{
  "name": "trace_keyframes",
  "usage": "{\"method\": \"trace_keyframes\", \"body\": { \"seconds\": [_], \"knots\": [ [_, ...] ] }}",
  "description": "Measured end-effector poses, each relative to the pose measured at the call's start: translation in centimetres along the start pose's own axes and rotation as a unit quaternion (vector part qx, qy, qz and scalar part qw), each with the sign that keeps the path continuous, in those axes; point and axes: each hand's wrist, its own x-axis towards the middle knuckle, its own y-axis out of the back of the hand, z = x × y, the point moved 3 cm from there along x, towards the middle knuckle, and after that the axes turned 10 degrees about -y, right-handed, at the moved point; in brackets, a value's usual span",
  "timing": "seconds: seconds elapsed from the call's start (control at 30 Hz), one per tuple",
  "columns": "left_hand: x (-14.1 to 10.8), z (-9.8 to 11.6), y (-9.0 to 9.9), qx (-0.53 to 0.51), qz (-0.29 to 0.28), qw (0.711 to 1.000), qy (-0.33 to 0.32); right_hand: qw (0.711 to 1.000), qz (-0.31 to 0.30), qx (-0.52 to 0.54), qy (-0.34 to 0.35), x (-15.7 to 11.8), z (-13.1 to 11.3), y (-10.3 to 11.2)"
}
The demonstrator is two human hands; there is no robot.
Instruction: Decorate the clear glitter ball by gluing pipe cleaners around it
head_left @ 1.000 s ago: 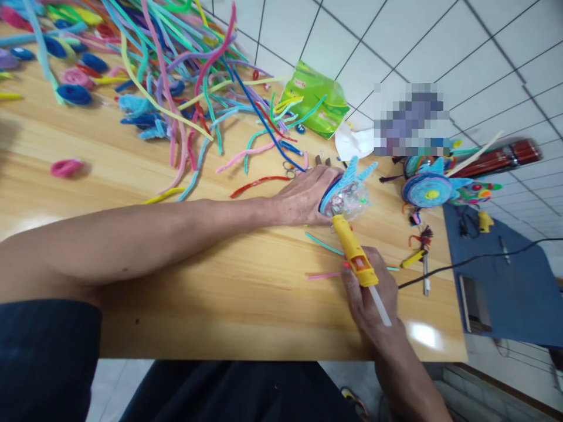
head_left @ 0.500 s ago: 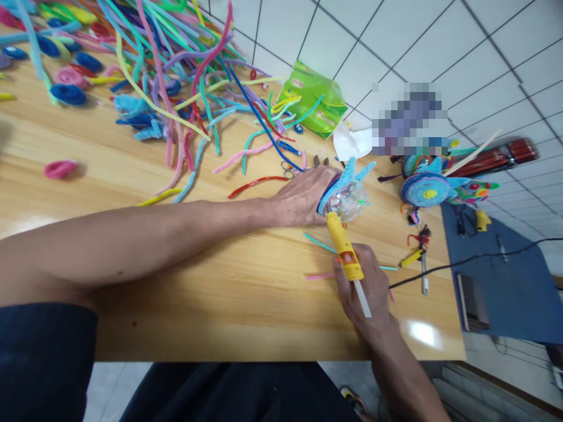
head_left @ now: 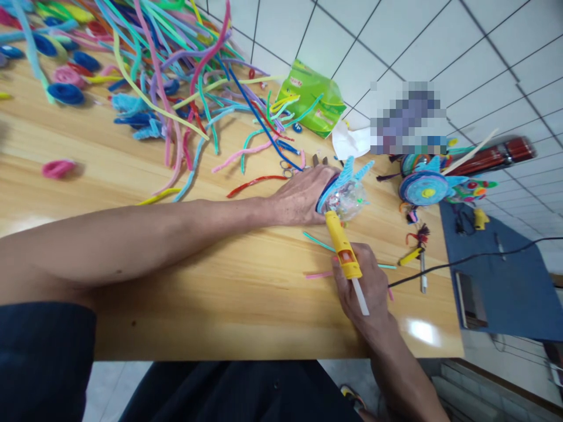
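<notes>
My left hand (head_left: 303,196) is wrapped round a clear, rounded craft piece (head_left: 349,199) with a blue coiled pipe-cleaner disc and light blue spikes on its near side. My right hand (head_left: 363,281) grips a yellow glue gun (head_left: 342,243), a white glue stick jutting from its rear end. The gun's nozzle points at the lower edge of the blue disc, touching or very near it. My left fingertips are hidden behind the piece. Short green (head_left: 319,241) and pink (head_left: 319,275) pipe cleaners lie on the table beside the glue gun.
Many coloured pipe cleaners (head_left: 176,70) heap at the upper left. A green packet (head_left: 312,99) leans near the tiled wall. Finished-looking blue craft (head_left: 426,187), red cylinder (head_left: 497,155), yellow cutter (head_left: 410,257) and silver pen (head_left: 423,272) lie right. A black cable (head_left: 466,258) crosses the table's right edge.
</notes>
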Motion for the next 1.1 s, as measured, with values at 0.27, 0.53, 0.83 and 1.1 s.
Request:
{"method": "trace_keyframes", "body": {
  "seconds": [0.27,0.53,0.83,1.1],
  "knots": [
    [0.0,-0.1,0.05,-0.005,-0.002,1.0,-0.004,1.0,0.004,0.004,0.006,-0.13,0.03,0.17],
    [-0.07,-0.17,0.07,-0.007,0.0,1.0,-0.005,1.0,0.0,0.002,0.001,-0.14,0.29,-0.08],
    [-0.02,-0.1,0.12,0.0,-0.005,1.0,0.0,1.0,-0.006,0.015,-0.008,-0.26,0.3,0.01],
    [-0.07,-0.25,0.06,-0.005,-0.007,1.0,-0.001,1.0,0.003,0.01,-0.003,-0.08,0.17,-0.01]
  ]
}}
